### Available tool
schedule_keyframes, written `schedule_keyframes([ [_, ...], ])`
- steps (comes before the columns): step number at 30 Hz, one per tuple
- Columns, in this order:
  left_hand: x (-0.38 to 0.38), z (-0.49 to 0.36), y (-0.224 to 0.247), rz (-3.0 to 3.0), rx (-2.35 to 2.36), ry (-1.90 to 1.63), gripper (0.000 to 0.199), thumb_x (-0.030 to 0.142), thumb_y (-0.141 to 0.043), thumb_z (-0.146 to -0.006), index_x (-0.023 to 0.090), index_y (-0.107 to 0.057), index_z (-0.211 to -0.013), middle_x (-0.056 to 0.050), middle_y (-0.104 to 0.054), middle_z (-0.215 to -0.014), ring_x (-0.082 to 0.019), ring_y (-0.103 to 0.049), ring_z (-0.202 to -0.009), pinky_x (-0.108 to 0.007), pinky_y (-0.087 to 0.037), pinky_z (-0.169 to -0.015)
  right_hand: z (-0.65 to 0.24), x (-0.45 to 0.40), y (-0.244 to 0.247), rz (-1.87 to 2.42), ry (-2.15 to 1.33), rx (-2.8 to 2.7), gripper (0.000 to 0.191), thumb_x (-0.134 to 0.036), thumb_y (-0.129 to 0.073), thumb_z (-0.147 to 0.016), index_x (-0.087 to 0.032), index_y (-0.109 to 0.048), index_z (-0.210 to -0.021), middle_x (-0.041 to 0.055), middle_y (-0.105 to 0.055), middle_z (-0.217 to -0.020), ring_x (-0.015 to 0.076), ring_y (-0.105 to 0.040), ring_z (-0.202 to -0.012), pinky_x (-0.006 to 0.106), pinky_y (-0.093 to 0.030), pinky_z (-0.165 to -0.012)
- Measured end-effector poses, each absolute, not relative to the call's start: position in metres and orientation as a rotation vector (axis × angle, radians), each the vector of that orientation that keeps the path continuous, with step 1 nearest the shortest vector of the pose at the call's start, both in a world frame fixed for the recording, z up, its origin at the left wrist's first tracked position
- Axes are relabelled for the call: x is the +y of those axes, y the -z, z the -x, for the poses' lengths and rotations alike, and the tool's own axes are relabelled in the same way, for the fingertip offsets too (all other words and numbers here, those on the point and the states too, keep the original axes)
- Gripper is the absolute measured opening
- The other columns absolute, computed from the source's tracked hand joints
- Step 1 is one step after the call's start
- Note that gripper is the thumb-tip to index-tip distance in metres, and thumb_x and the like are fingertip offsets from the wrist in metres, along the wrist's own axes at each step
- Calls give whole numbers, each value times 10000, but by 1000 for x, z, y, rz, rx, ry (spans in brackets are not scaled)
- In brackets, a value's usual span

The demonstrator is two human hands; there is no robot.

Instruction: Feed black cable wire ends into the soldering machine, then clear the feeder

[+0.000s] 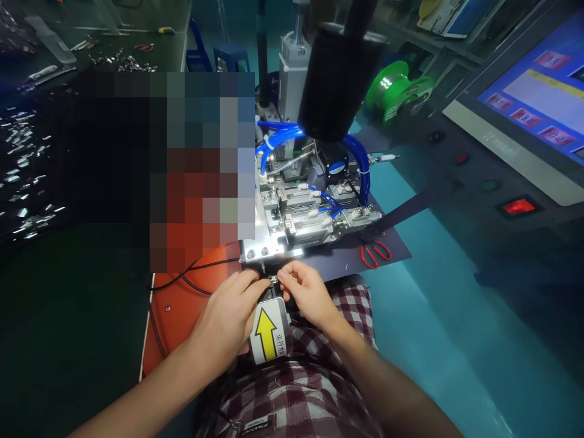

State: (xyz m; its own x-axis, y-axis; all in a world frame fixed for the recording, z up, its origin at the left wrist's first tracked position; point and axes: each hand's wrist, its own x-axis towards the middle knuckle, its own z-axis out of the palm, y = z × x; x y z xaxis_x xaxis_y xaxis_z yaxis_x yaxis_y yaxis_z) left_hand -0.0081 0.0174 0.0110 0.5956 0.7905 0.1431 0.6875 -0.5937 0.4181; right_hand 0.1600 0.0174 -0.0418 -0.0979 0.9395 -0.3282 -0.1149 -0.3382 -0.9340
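Note:
My left hand [232, 307] and my right hand [306, 297] meet at the front edge of the metal machine [269, 243]. Both have thumb and fingers pinched together around a tiny pale and reddish piece [274, 280], perhaps thin wire ends, too small to name. The left fingers rest over a dark narrow fixture that sticks out from the machine. Below them, a white cover with a yellow arrow [266, 334] sits in front of my lap. My left palm partly hides its left side.
Blue air hoses [362, 158] loop over the machine, under a black cylinder [331, 79]. Red-handled scissors [376, 254] lie on the dark mat at right. Behind stands a green wire spool [387, 88]; a control screen [538, 91] is at far right. Black cables [196, 286] cross the orange surface.

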Motion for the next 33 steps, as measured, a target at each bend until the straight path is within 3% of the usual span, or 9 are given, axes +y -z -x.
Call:
schedule_keyframes([
  [6,18,5,-12,-2517,1216,-452,278,113,-391,-872,128,-644,-987,-114,-625,-911,-221,-586,-777,-351,-537,-653,-161,19,43,1192,-1830,-768,336,-457,-645,-727,-162,-520,-624,-52,-495,-494,75,-399,-458,226,-306,-504],
  [11,18,5,-10,-2564,1236,-452,313,125,-367,-883,139,-630,-1052,-120,-621,-925,-229,-587,-777,-368,-536,-642,-160,15,44,1159,-1763,-742,361,-513,-598,-759,-162,-545,-691,-29,-538,-603,89,-466,-502,240,-339,-527],
  [16,17,4,-9,-2571,1251,-404,340,94,-343,-874,131,-626,-1058,-115,-630,-931,-211,-587,-777,-346,-534,-664,-153,16,46,1226,-1654,-819,357,-516,-620,-744,-184,-508,-671,-45,-517,-584,104,-484,-499,254,-377,-529],
  [24,16,0,-10,-2405,1321,-453,324,115,-344,-873,177,-643,-982,-80,-600,-876,-190,-581,-808,-314,-523,-701,-142,11,48,1149,-1668,-722,373,-533,-628,-725,-201,-463,-677,-69,-453,-545,89,-394,-462,237,-327,-483],
  [29,-3,26,-1,-2273,1482,-622,320,123,-331,-895,177,-589,-1077,-96,-574,-1068,-174,-579,-1000,-286,-507,-854,-142,10,46,1125,-1685,-735,384,-536,-642,-714,-194,-471,-680,-65,-459,-566,82,-392,-459,235,-328,-489],
  [33,-25,50,9,-2508,1642,-456,386,119,-350,-875,187,-560,-1192,-110,-583,-1174,-220,-556,-1095,-331,-510,-880,-143,10,46,1127,-1682,-721,370,-510,-650,-723,-186,-476,-682,-63,-473,-580,77,-402,-470,230,-331,-508],
])
